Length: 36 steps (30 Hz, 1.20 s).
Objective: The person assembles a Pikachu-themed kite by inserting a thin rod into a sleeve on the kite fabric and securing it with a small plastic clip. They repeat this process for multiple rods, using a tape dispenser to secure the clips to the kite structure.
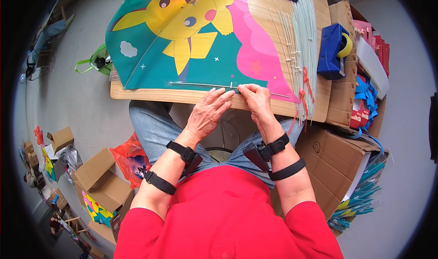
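A teal and pink kite sail [150, 72] printed with yellow cartoon figures lies spread over the wooden table. Along its near edge runs a thin pale rod [200, 83] with a small fitting near my fingers. My right hand [257, 99] is closed in a pinch on the rod, close to that fitting. Just left of it, my left hand [209, 110] rests at the table's near edge, its fingers stretched out and slightly spread, with nothing visible in them. What lies right under the right fingertips is hidden.
A bundle of thin rods [303, 35] with red ties lies on the table's right side. Beyond it stands a blue tape dispenser [331, 53]. Cardboard boxes [328, 163] crowd the right, one holding rolled teal sheets [360, 195]. An open carton [102, 177] and red bag [130, 158] sit lower left.
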Each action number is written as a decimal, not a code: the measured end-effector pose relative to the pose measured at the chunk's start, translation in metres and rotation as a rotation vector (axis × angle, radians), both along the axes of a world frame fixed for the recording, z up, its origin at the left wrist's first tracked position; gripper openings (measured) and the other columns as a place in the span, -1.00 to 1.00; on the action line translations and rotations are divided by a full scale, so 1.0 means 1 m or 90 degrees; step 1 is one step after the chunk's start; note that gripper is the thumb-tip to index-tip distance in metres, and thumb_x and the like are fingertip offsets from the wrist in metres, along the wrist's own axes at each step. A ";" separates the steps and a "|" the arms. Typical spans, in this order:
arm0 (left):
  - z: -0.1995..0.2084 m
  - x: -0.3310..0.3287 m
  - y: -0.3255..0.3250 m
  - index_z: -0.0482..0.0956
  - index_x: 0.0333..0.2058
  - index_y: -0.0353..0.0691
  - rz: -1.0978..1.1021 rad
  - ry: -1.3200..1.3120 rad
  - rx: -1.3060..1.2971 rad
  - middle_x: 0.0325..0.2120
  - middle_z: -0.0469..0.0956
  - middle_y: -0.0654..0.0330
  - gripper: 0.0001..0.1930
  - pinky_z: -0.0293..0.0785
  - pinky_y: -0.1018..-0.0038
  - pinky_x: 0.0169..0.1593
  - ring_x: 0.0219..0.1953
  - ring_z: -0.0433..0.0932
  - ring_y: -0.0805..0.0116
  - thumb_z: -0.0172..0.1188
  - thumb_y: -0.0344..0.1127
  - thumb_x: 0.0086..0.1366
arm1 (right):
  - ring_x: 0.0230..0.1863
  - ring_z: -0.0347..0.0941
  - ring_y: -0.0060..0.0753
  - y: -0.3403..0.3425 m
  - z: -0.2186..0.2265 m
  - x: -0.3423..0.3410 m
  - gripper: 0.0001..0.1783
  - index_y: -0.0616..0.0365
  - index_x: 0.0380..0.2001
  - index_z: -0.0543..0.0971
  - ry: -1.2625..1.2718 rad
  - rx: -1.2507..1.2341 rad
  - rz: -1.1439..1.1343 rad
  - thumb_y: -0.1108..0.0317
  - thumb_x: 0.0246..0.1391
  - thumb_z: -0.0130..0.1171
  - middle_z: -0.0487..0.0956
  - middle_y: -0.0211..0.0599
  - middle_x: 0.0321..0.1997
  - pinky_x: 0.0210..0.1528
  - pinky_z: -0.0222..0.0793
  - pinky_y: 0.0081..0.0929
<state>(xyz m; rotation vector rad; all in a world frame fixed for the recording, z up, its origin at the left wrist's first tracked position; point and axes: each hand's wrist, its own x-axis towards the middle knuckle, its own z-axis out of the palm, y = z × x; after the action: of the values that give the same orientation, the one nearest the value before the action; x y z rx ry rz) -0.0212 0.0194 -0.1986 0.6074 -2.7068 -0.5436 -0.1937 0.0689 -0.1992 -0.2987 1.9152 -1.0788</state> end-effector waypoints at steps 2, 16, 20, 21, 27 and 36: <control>0.000 -0.001 0.001 0.51 -0.16 -0.14 0.003 -0.006 -0.011 0.14 0.41 0.36 -0.70 0.29 0.30 0.28 0.20 0.35 0.28 0.04 -0.51 0.10 | -0.50 0.42 -0.67 0.000 -0.002 0.000 -0.80 0.25 -0.42 0.69 0.004 -0.004 -0.004 0.32 -0.04 0.35 0.60 -0.45 -0.54 -0.43 0.35 -0.59; 0.000 -0.003 0.004 0.44 0.02 -0.12 0.005 -0.053 -0.045 0.13 0.38 0.30 -0.59 0.16 0.29 0.34 0.21 0.31 0.27 0.02 -0.41 0.14 | -0.62 0.32 -0.68 0.002 -0.009 0.005 -0.78 0.22 -0.45 0.69 0.129 -0.023 0.019 0.26 -0.05 0.33 0.47 -0.49 -0.71 -0.53 0.25 -0.53; 0.002 -0.004 0.005 0.43 0.04 -0.12 0.011 -0.057 -0.026 0.13 0.38 0.28 -0.56 0.15 0.28 0.34 0.21 0.30 0.26 0.02 -0.42 0.14 | -0.64 0.34 -0.63 0.001 -0.003 0.005 -0.78 0.18 -0.46 0.69 0.162 -0.001 0.040 0.23 -0.07 0.32 0.45 -0.45 -0.73 -0.53 0.27 -0.50; 0.002 -0.004 0.005 0.43 0.05 -0.12 0.009 -0.057 -0.027 0.12 0.39 0.28 -0.56 0.14 0.28 0.35 0.22 0.30 0.26 0.02 -0.42 0.14 | -0.65 0.34 -0.61 0.001 -0.001 0.005 -0.78 0.17 -0.46 0.69 0.169 0.003 0.044 0.24 -0.08 0.32 0.45 -0.44 -0.73 -0.53 0.27 -0.49; 0.004 -0.004 0.005 0.43 0.05 -0.13 0.008 -0.064 -0.022 0.10 0.40 0.25 -0.56 0.14 0.28 0.35 0.22 0.30 0.25 0.02 -0.43 0.14 | -0.65 0.39 -0.56 0.000 0.013 0.007 -0.82 0.13 -0.48 0.70 0.201 0.020 0.074 0.26 -0.14 0.32 0.47 -0.42 -0.73 -0.53 0.31 -0.48; 0.002 -0.003 0.005 0.43 0.07 -0.13 0.008 -0.064 -0.016 0.09 0.40 0.25 -0.54 0.14 0.27 0.34 0.21 0.30 0.25 0.03 -0.44 0.12 | -0.62 0.47 -0.45 -0.002 0.011 0.009 -0.85 0.09 -0.49 0.69 0.279 0.025 0.093 0.29 -0.17 0.34 0.52 -0.37 -0.69 -0.51 0.39 -0.42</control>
<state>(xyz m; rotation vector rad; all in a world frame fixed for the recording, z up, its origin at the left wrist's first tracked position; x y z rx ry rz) -0.0246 0.0246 -0.1968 0.6610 -2.7983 -0.4865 -0.1845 0.0670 -0.1882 -0.6893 2.2539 -0.9295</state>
